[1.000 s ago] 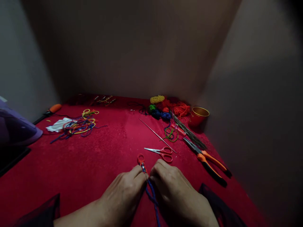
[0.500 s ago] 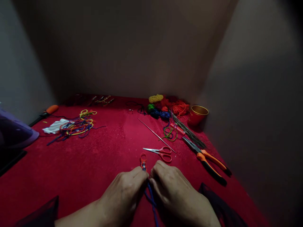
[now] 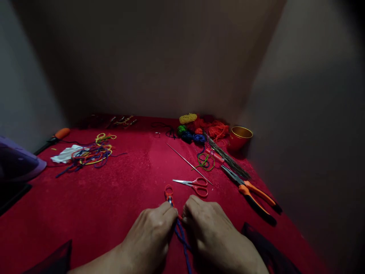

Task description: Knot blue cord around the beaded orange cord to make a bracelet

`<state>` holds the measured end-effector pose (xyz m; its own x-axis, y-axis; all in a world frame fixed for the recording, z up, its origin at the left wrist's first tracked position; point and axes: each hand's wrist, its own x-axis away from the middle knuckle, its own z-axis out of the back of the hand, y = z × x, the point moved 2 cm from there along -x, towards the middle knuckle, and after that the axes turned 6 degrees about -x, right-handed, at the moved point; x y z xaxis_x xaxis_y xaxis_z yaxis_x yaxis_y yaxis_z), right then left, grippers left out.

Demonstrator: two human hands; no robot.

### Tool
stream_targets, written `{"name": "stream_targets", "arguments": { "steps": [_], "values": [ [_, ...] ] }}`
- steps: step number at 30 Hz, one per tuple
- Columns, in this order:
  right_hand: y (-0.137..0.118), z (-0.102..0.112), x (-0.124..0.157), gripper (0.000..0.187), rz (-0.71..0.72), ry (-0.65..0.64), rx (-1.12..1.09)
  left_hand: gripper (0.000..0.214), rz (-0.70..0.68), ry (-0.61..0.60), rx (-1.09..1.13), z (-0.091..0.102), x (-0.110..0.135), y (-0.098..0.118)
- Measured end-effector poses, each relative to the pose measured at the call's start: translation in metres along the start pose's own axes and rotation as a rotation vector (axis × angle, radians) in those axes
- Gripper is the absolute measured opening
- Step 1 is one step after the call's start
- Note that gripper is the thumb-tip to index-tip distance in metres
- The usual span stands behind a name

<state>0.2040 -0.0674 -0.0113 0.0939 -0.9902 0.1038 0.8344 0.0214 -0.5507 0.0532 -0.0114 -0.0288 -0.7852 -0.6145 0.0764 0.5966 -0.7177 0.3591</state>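
Close to the front of the red cloth, my left hand (image 3: 155,230) is closed on a small knotted yarn piece (image 3: 169,196), whose orange loop points away from me. My right hand (image 3: 205,226) is closed in a pinch, with a short orange strand (image 3: 179,217) running between the two hands. Two blue yarn strands (image 3: 182,238) hang down toward me from between them. My fingertips are partly hidden behind the knuckles. Just beyond the hands lie red-handled scissors (image 3: 194,183), blades to the left.
Pliers (image 3: 248,194) with orange and black handles lie at right, beside thin sticks (image 3: 228,158). A long needle-like rod (image 3: 188,163) lies beyond the scissors. Yarn balls (image 3: 199,138) and a red cup (image 3: 240,140) stand at the back. Tangled yarn (image 3: 94,154) lies left, near a purple object (image 3: 19,160).
The looped end of the yarn piece has tipped slightly to the left. My hands have moved a little apart, and more of the orange strand shows between them.
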Motion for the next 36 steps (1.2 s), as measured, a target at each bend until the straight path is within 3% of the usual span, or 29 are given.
{"name": "stream_targets", "arguments": {
  "steps": [7, 11, 14, 18, 24, 31, 36],
  "values": [
    [0.002, -0.002, 0.001, 0.023, -0.03, -0.009, 0.022, 0.033, -0.068, 0.074, -0.01, -0.003, 0.0, -0.001],
    [0.003, -0.001, -0.003, 0.016, -0.023, 0.027, 0.047, 0.03, -0.094, 0.114, 0.022, -0.002, 0.0, -0.003],
    [0.0, 0.004, -0.006, 0.009, 0.04, 0.031, -0.02, 0.029, -0.115, 0.138, 0.038, -0.002, 0.001, -0.004],
    [-0.001, 0.001, -0.009, 0.023, 0.152, 0.072, -0.079, 0.027, -0.144, 0.186, 0.093, -0.004, 0.002, -0.006],
    [0.01, -0.02, -0.016, 0.015, 0.127, 0.039, -0.063, 0.016, -0.05, 0.184, 0.243, -0.008, 0.005, -0.011],
    [0.0, -0.011, -0.014, 0.013, 0.204, 0.031, -0.044, 0.021, -0.044, 0.316, 0.129, -0.008, 0.014, -0.012],
    [-0.001, -0.013, -0.016, 0.012, 0.21, 0.072, -0.022, 0.028, -0.012, 0.253, 0.088, -0.004, 0.016, -0.013]
  ]
}}
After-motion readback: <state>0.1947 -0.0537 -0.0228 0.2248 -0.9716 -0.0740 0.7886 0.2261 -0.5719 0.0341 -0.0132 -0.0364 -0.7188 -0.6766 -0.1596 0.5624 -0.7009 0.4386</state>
